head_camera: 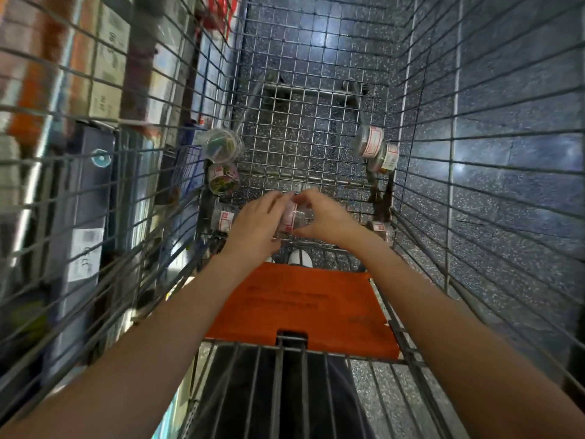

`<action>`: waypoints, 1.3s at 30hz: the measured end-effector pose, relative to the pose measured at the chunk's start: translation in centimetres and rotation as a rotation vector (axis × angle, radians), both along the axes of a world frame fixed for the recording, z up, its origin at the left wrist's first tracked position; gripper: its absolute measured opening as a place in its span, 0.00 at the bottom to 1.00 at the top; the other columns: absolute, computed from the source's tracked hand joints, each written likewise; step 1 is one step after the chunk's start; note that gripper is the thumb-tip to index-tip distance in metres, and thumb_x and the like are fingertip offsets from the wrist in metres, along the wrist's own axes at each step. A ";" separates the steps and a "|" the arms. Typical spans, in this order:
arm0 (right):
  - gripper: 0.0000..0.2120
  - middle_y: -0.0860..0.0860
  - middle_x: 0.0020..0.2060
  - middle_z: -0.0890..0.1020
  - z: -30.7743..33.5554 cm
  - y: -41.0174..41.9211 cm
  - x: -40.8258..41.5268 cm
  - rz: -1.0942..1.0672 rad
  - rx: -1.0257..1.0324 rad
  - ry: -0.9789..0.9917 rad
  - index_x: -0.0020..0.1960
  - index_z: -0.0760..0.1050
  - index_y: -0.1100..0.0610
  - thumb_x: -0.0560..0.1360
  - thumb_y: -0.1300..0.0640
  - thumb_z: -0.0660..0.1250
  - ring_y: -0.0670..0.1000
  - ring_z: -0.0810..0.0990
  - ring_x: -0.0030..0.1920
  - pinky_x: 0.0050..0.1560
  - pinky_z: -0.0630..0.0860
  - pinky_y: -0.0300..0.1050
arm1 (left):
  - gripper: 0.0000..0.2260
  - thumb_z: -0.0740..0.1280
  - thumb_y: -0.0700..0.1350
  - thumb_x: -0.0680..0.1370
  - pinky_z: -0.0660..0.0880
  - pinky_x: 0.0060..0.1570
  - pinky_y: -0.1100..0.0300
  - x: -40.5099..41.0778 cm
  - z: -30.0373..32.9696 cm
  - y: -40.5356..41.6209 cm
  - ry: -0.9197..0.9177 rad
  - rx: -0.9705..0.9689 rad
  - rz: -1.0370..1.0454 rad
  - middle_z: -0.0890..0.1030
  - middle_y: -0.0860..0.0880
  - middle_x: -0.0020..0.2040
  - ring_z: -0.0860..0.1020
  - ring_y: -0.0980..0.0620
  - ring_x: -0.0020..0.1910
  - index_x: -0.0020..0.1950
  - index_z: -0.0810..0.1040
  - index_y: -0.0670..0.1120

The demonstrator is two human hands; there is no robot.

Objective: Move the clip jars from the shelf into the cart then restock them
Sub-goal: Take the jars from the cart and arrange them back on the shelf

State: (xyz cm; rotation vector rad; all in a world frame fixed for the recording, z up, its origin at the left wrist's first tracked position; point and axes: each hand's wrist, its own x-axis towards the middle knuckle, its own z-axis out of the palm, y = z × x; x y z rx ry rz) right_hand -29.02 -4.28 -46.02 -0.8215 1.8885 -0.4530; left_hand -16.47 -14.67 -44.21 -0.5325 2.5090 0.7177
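Head view: both hands, left grip and right grip, clasp one jar; six others lie in the cart.

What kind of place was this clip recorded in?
Most likely a shop aisle, perhaps stationery. The hands work inside a wire shopping cart with an orange seat flap, and stocked shelves of boxed goods run along the left.

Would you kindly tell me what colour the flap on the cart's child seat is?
The flap is orange with faint dark print, seen in the head view.
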 end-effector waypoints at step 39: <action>0.31 0.56 0.68 0.68 -2.1 8.9 -4.1 0.253 0.597 0.406 0.71 0.62 0.58 0.72 0.60 0.71 0.58 0.61 0.71 0.65 0.69 0.57 | 0.36 0.73 0.55 0.70 0.59 0.69 0.50 1.4 -0.7 -0.2 -0.169 -0.023 0.022 0.69 0.51 0.63 0.73 0.51 0.60 0.74 0.59 0.56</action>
